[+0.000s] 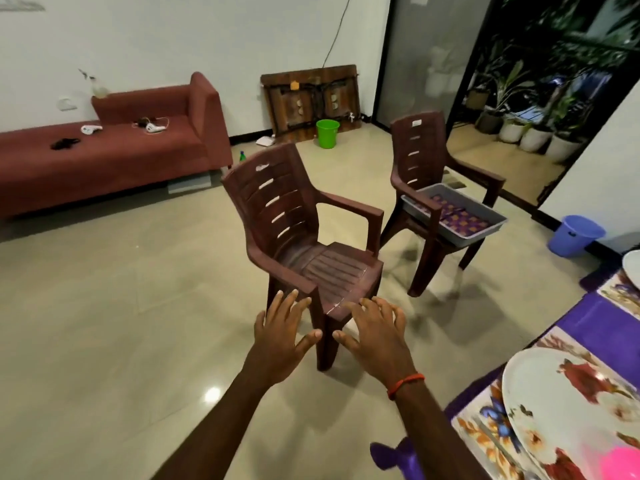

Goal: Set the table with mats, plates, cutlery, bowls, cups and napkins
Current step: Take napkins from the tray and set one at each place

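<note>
- A dark red sofa [104,157] runs along the wall, far beyond the fingertips and to their left.
- The table [588,327], under a purple cloth, lies to the right of the right hand's fingers and nearer the person than they are.
- A brown plastic chair [311,244] stands straight ahead of both sets of fingers. The fingertips overlap its front seat edge, but I cannot tell whether they touch it.
- A second brown chair [426,157] stands further off, beyond the right fingers.
- A grey tray [491,225] rests on that far chair's seat with purple patterned pieces inside.
- A floral mat [485,434] lies on the table, down and right of the right fingers.
- A white flowered plate [554,393] sits on that mat.
- The left hand [280,337] is stretched forward, fingers straight and spread, holding nothing.
- The right hand [377,337] reaches out beside it, fingers splayed and empty, thumb tips near each other.
- A blue bin [573,237] stands well right of the fingers.
- A green bucket [327,133] stands far beyond them.
</note>
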